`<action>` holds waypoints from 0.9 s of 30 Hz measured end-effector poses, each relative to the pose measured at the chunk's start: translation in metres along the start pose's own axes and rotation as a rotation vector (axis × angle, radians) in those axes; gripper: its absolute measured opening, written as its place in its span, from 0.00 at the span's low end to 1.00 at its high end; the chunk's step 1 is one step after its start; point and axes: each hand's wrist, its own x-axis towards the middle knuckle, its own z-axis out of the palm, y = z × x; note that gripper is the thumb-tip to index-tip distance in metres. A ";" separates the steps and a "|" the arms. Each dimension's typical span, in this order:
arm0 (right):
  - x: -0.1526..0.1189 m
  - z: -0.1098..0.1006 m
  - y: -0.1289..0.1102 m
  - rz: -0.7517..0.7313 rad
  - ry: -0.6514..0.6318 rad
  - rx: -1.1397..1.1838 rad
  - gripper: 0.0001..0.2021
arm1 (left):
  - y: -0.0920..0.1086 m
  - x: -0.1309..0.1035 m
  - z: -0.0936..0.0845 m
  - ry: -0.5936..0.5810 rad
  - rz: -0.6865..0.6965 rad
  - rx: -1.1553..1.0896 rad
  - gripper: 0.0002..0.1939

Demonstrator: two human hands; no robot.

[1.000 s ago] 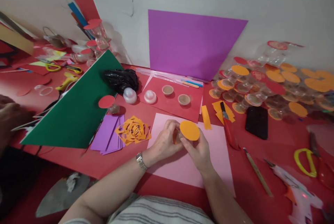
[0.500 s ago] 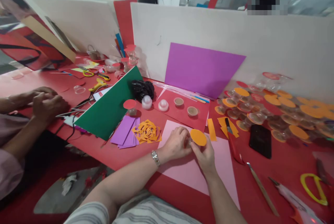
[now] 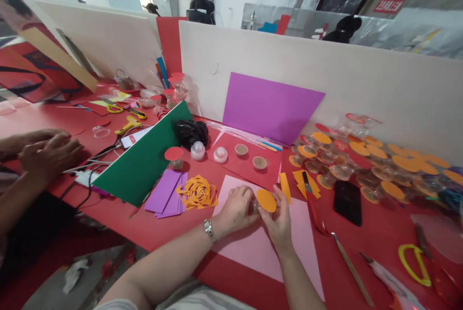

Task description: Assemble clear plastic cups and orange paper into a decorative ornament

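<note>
Over the pink sheet [image 3: 238,247], both hands are around a small clear plastic piece topped by an orange disc [image 3: 266,201]. The fingers of my left hand [image 3: 237,211] curl around the clear part, which they mostly hide. My right hand [image 3: 279,221] grips the disc's side, thumb below and fingers at its far edge. The disc is tilted towards me. Left of the pink sheet lie a heap of cut orange paper strips [image 3: 198,192] and a stack of purple cards [image 3: 164,193]. Beyond are two clear domed pieces [image 3: 220,155] and two small brown-filled cups [image 3: 259,163].
Many orange-topped plastic pieces [image 3: 376,151] crowd the right. Nearer are a black phone [image 3: 347,202], a red-handled cutter [image 3: 314,211], a wooden-handled tool [image 3: 352,269] and a glue gun [image 3: 392,281]. A green board [image 3: 144,160] stands at left; past it rest a co-worker's hands [image 3: 50,153].
The camera view has tilted up and shifted slightly right. My hands keep hold of the orange-topped piece, and the disc now faces me a little more. My right fingers are more extended.
</note>
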 end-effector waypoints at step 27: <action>0.059 -0.077 -0.096 0.128 -0.296 0.012 0.20 | 0.004 -0.010 -0.023 0.066 0.066 -0.346 0.28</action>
